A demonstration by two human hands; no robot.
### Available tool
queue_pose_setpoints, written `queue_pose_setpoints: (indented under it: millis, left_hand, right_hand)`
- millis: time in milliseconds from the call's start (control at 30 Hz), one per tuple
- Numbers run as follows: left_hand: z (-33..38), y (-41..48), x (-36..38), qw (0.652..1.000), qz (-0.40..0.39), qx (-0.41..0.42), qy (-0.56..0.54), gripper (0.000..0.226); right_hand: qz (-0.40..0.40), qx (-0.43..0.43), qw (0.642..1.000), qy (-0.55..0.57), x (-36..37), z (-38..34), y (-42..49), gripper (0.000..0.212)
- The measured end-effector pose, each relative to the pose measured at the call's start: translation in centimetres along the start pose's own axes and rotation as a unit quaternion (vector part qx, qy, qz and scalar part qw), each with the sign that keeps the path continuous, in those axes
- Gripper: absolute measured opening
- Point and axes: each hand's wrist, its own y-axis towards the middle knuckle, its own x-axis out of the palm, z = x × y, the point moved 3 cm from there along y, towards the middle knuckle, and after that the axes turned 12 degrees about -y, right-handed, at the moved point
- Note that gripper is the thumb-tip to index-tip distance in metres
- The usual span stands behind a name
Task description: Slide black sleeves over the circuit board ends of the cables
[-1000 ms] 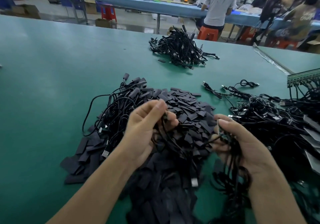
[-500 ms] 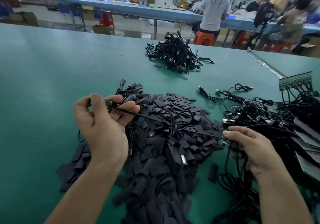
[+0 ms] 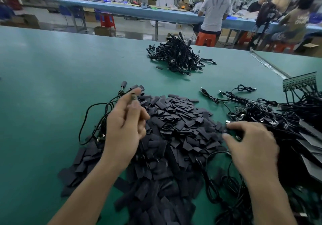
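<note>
Here, black sleeves point(image 3: 174, 120) lie heaped on the green tabletop point(image 3: 43, 85) between loose cables point(image 3: 278, 113).
The left hand point(image 3: 125, 129) pinches a blurred cable end point(image 3: 133, 96) above the heap; the right hand point(image 3: 250, 144) curls at the heap's right edge, over a green circuit board point(image 3: 237, 137), its grip unclear.

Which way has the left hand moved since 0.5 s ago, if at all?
Yes. The left hand, pinching a cable end, has moved right, in toward the left edge of the sleeve pile.
</note>
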Motion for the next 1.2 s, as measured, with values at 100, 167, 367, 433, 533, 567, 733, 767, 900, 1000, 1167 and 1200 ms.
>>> queue_pose_setpoints:
  millis: [100,167,367,433,533,567,733,767,900,1000,1167,1200]
  left_hand:
    - [-1.3,-0.2,0.1,0.992,-0.058,-0.113,0.029,0.027]
    - [-2.1,-0.5,-0.1,0.981,-0.086,-0.166,0.058,0.025]
    - [-4.0,-1.1,-0.1,0.964,-0.131,-0.159,0.170,0.021]
    - [-4.7,-1.5,0.2,0.957,-0.155,-0.164,0.183,0.027]
    - [-4.9,-2.0,0.5,0.948,-0.187,-0.142,0.217,0.032]
    - [-4.9,-2.0,0.6,0.945,-0.194,-0.133,0.229,0.034]
    - [-4.8,-2.4,0.8,0.942,-0.196,-0.139,0.232,0.018]
    - [-4.7,-2.4,0.8,0.946,-0.189,-0.142,0.224,0.013]
    - [-4.0,-2.2,0.6,0.960,-0.152,-0.136,0.190,0.010]
    - [-3.9,-2.1,0.6,0.969,-0.121,-0.144,0.157,0.008]
    - [-4.1,-2.3,0.7,0.969,-0.134,-0.154,0.138,0.009]
    - [-4.1,-2.3,0.7,0.969,-0.136,-0.156,0.134,0.011]
  right_hand:
    - [-0.100,-0.114,0.983,0.106,1.2,-2.8,-0.9,0.019]
    - [-0.154,-0.156,0.974,0.060,3.0,-3.6,-1.5,0.026]
    - [-0.201,-0.109,0.973,0.030,4.9,-3.4,-1.7,0.043]
    - [-0.188,-0.107,0.975,0.048,4.9,-3.3,-1.7,0.033]
    - [-0.128,-0.106,0.983,0.083,4.3,-3.1,-1.6,0.016]
    - [-0.115,-0.097,0.984,0.099,4.1,-3.0,-1.6,0.013]
    - [-0.076,-0.105,0.973,0.191,3.8,-3.1,-1.4,0.017]
    - [-0.082,-0.114,0.965,0.221,3.7,-3.4,-1.4,0.020]
    - [-0.132,-0.136,0.934,0.303,3.9,-3.8,-1.7,0.032]
    - [-0.145,-0.122,0.908,0.373,3.9,-4.1,-1.7,0.027]
    - [-0.183,-0.160,0.884,0.398,4.1,-4.7,-2.0,0.020]
    - [-0.183,-0.160,0.883,0.401,4.1,-4.7,-2.0,0.020]
